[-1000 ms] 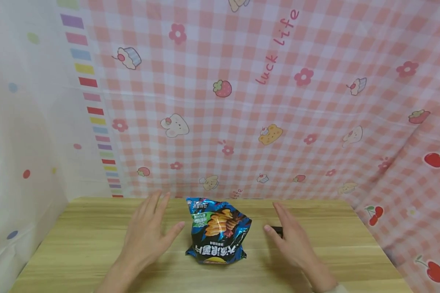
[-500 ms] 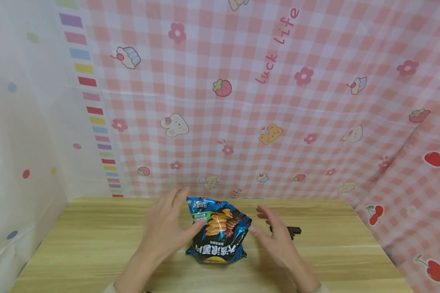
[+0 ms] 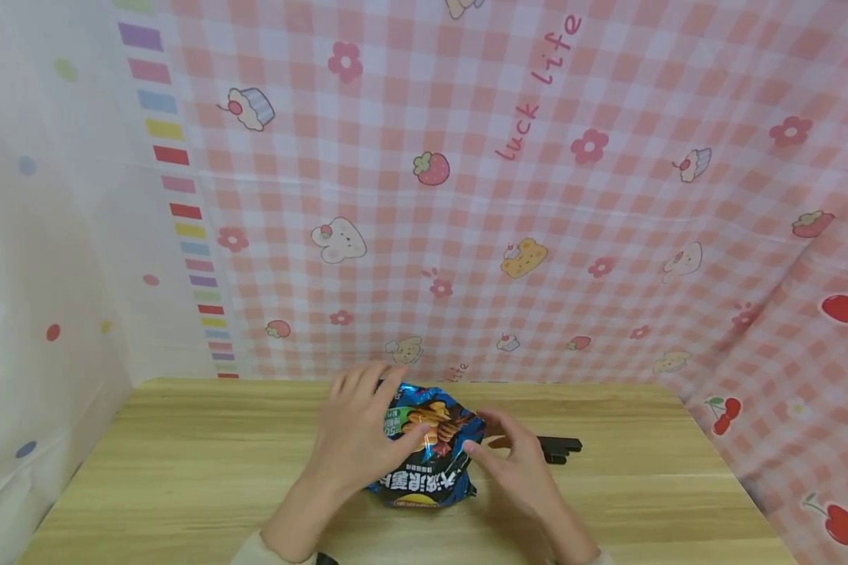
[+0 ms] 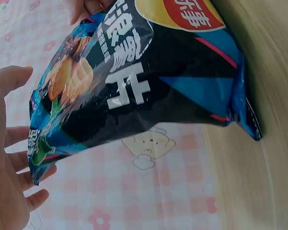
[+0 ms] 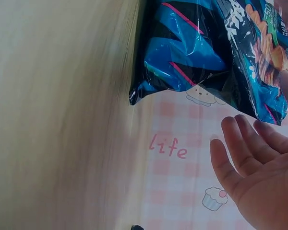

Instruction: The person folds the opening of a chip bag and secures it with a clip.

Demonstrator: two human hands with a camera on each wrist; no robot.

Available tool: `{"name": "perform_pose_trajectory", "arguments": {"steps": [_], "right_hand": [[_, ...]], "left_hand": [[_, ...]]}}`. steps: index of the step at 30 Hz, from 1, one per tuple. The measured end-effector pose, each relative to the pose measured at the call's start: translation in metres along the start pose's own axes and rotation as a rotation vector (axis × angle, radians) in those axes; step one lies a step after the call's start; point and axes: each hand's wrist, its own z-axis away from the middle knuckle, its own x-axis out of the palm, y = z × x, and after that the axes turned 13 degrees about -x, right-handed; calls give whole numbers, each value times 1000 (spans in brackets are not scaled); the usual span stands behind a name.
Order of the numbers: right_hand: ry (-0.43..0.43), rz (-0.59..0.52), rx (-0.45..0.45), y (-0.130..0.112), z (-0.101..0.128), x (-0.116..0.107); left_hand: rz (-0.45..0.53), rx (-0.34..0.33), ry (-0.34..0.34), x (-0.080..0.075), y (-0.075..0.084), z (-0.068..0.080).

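A blue and black bag of crisps point(image 3: 431, 463) lies on the wooden table point(image 3: 169, 479), near its far edge. My left hand point(image 3: 360, 431) reaches over the bag's upper left corner with its fingers spread, the thumb against the bag's front. In the left wrist view the bag point(image 4: 134, 81) fills the frame and the left hand's fingers point(image 4: 12, 163) stay straight beside its top end. My right hand point(image 3: 512, 459) hovers at the bag's right edge, fingers loosely extended. The right wrist view shows that hand point(image 5: 259, 182) open, a small gap from the bag point(image 5: 211, 48).
A small black object point(image 3: 560, 449) lies on the table just right of my right hand. A pink checked cloth point(image 3: 537, 235) hangs right behind the table, and a white dotted sheet point(image 3: 49, 235) closes off the left side.
Both hands have moved inward from either side of the bag. The left now lies over the bag's upper left corner, and the right has come up to its right edge, uncovering the black object.
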Motion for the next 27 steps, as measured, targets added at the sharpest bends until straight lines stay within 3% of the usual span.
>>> {"name": "perform_pose_trajectory", "arguments": {"steps": [8, 17, 27], "right_hand": [[28, -33, 94, 0, -4, 3], [53, -38, 55, 1, -6, 7], [85, -35, 43, 3, -8, 5]], "left_hand": [[-38, 62, -17, 11, 11, -5], [-35, 74, -24, 19, 15, -6], [-17, 71, 20, 18, 16, -5]]}}
